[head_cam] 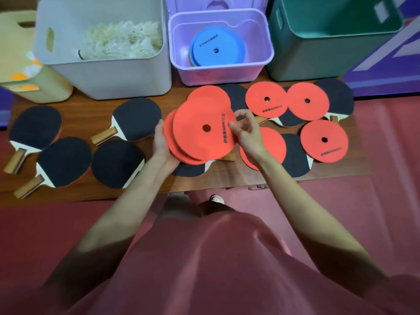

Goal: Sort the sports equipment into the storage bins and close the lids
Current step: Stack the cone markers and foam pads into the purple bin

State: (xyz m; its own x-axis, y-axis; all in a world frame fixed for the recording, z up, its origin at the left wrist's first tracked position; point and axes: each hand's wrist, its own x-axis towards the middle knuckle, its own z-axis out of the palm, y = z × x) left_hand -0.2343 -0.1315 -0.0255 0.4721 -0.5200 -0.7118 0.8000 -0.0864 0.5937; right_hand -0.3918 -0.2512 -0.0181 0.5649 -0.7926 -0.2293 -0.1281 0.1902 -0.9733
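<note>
Red discs (200,133), a loose fan of several flat markers, sit held above the wooden table (95,192), in front of the purple bin (218,73). Left hand (162,144) grips the fan at its left edge, fingers curled underneath and out of sight, thumb along the rim. Right hand (246,133) touches the top disc's right edge, fingers loosely curled and apart; whether it pinches the edge, cannot tell. Risk: the stack is not squared, discs overlap off-centre, so a lower one could slide out and drop among the black paddles (136,119) beneath; cause would be a one-sided grip on thin, slick sheets. Second risk: red discs lying on the right (323,140) rest partly on paddles, so lifting one may drag a paddle. Orientation: discs are round, no true long axis; the top one lies nearly flat, tilted slightly toward the camera, its printed text running roughly front-to-back. The fan itself spreads lower-left to upper-right. Blue discs (216,48) already lie in the purple bin, the likely destination.
</note>
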